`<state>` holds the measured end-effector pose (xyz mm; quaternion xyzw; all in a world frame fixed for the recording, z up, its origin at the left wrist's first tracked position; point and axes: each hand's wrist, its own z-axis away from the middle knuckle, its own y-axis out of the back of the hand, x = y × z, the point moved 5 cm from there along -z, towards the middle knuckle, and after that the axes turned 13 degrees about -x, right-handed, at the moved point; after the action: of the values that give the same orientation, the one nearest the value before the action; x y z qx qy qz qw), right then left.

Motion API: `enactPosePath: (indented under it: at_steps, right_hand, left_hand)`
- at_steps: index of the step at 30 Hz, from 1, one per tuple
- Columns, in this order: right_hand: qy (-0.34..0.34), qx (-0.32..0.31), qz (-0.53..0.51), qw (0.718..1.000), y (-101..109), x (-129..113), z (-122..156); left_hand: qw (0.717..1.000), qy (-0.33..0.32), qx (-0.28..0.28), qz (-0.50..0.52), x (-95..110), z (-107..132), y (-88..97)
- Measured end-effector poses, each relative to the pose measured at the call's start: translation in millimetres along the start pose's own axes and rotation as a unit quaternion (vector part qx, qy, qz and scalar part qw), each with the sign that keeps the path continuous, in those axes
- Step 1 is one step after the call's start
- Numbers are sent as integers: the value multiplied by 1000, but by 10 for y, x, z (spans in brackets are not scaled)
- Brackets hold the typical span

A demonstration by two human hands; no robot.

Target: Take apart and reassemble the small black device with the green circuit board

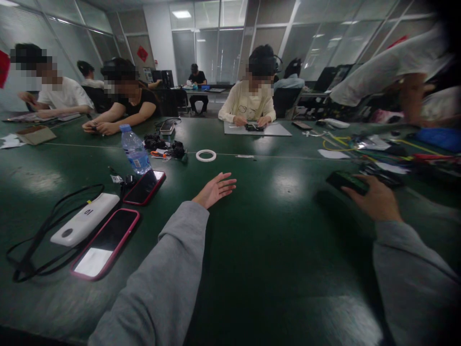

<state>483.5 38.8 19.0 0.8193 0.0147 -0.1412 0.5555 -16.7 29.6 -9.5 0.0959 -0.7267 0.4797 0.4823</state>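
My left hand hovers over or rests on the green table, its fingers stretched out and holding nothing. A white tape ring lies a little beyond it. Off to the right, my right hand grips a dark, box-shaped object with some green on its top. Blur hides what kind of object it is. It is held slightly above the table, with a dark shadow below it. Both of my forearms are in grey sleeves.
At left are a water bottle, two phones and a white power-bank-like device beside a black cable. Black tangled items lie past the bottle. Cables and papers clutter the far right. Several people sit around.
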Motion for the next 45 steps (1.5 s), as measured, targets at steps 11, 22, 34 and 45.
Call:
enactPosePath:
  at_steps: [11,22,34,45]
  right_hand:
    - [-3,-292,-701,651,-771,-3036,953]
    - [-154,-333,-860,355,-1024,-3544,1179]
    - [-47,-392,-844,362,-945,-3606,1198]
    - [41,-364,-749,553,-937,-3488,1032]
  left_hand:
    - [999,-29,40,-5,-27,-26,30]
    - [997,-61,35,-43,-23,-38,7]
    - [984,-78,100,-127,63,-69,172]
    - [968,-68,92,-225,122,-46,263]
